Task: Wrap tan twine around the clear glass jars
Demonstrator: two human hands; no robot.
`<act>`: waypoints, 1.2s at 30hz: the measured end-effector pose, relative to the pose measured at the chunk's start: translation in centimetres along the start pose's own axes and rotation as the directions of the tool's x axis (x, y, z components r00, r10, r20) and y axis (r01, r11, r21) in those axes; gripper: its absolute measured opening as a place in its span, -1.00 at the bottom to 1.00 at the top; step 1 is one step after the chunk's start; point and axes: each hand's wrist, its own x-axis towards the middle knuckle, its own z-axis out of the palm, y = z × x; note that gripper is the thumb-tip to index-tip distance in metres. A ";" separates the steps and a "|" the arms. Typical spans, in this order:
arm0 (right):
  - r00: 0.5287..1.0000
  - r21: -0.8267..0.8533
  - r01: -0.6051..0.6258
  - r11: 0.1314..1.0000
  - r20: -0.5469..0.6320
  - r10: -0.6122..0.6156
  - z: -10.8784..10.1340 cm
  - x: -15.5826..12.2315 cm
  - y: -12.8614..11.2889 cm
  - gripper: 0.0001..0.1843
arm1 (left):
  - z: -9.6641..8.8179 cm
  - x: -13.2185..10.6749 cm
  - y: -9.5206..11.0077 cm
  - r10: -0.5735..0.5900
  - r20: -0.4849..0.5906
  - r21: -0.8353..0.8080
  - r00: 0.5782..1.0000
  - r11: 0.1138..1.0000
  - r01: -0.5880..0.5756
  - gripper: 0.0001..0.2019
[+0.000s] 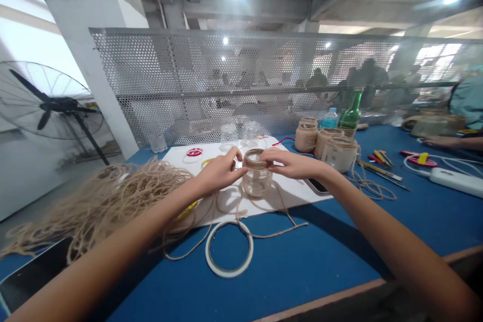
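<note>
A clear glass jar (257,181) stands upright on a white sheet (298,192), with jute twine (255,163) wound around its neck. My left hand (221,171) pinches at the jar's left rim, fingers closed on the twine. From the right side, my right hand (289,163) presses its fingers against the wrapped neck. Loose twine trails from the jar across the sheet and onto the blue table (302,266).
A big tangle of jute twine (109,198) lies at left. A white tape ring (228,249) sits near the front. Twine-wrapped jars (324,143), a green bottle (350,113), empty jars (228,136), scissors and a power strip (455,180) are at right. Another person's arm (449,142) rests far right.
</note>
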 end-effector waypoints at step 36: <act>0.988 -0.203 -0.133 0.970 -0.104 0.113 1.3 0.6 -1.1 -0.79 | -2.0 3.3 0.1 0.231 0.304 -0.136 0.924 0.971 -0.198 -0.72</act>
